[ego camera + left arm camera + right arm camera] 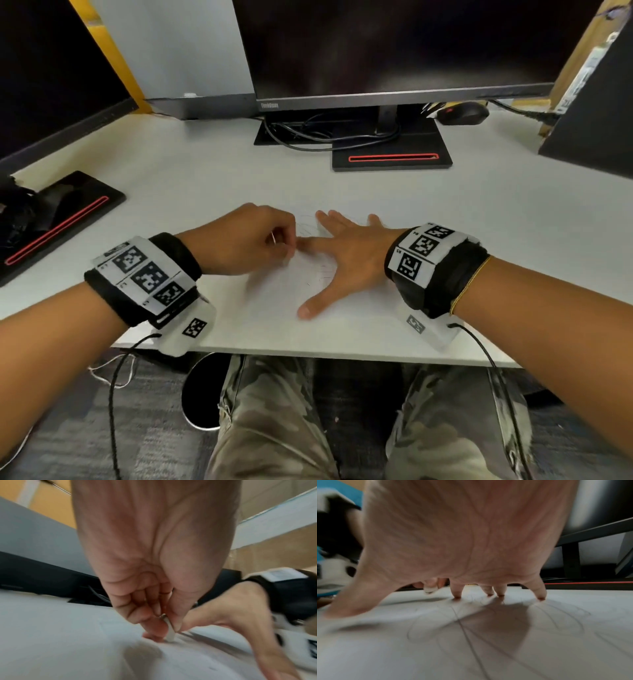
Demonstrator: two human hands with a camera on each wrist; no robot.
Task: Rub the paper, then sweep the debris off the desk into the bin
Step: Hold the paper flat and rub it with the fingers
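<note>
A white sheet of paper (274, 294) with faint pencil curves lies on the white desk (205, 178), near its front edge. My left hand (284, 246) pinches a small white eraser (170, 632) between thumb and fingers, its tip down on the paper. In the right wrist view the eraser (430, 588) shows beyond my thumb. My right hand (342, 253) lies beside it, fingers spread and straight, fingertips (541, 598) pressing the paper (488, 635) flat. A round black bin-like container (202, 390) with a pale rim sits under the desk edge, by my left knee.
A monitor (394, 48) on a black stand with a red slot (392, 158) stands behind the paper. A second monitor and stand (61, 219) are at the left. A black mouse (462, 113) and cables (308, 137) lie at the back.
</note>
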